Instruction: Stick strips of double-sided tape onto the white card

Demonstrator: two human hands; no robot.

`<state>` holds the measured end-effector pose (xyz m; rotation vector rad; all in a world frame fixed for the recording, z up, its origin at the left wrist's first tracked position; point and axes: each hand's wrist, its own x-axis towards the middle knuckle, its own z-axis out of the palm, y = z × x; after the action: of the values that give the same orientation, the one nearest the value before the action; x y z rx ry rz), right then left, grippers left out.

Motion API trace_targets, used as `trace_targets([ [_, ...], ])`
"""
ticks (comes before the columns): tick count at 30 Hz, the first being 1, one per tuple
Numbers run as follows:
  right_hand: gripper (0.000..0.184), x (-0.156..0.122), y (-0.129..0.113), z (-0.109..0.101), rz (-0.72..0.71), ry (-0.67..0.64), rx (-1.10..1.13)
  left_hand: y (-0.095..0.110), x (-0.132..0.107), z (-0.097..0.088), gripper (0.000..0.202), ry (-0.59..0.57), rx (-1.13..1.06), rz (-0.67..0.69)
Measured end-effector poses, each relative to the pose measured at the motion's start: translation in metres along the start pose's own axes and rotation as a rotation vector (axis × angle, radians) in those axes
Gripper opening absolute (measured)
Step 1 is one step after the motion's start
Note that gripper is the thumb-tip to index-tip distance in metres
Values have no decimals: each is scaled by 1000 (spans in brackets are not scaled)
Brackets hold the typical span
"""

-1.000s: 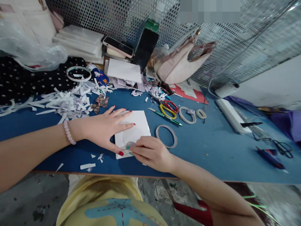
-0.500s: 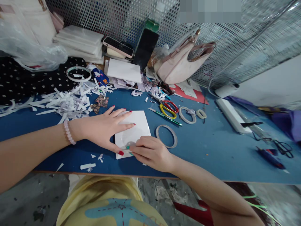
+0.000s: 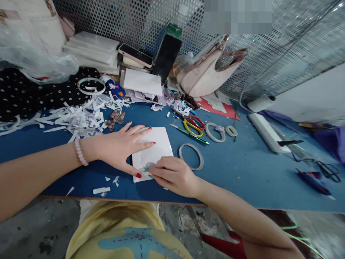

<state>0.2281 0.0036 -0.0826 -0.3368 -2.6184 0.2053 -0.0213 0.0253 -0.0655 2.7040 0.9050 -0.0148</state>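
A white, square, flat piece like a card or small pad of paper lies on the blue table in front of me. My left hand rests flat across its left side with fingers spread, the red-nailed thumb near the lower edge. At the lower right part of the white piece, my right hand is closed with fingertips pinched together; a thin shiny strip seems to run there, but what is between the fingers is hidden. A roll of tape lies just right of the right hand.
Paper strips are heaped at the left. Beyond the tape lie scissors, a green craft knife and smaller rolls. A power strip and dark blue snips are at the right. A pink bag stands behind.
Both hands stay in almost the same place on the white piece. The whole view has shifted very slightly.
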Motion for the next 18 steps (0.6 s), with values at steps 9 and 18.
trace_targets([
  [9,17,2,0,-1,23,42,21,2,0,-1,101,-6,18,-18],
  [18,16,1,-2,-13,302,235,159,2,0,-4,103,-51,16,-26],
])
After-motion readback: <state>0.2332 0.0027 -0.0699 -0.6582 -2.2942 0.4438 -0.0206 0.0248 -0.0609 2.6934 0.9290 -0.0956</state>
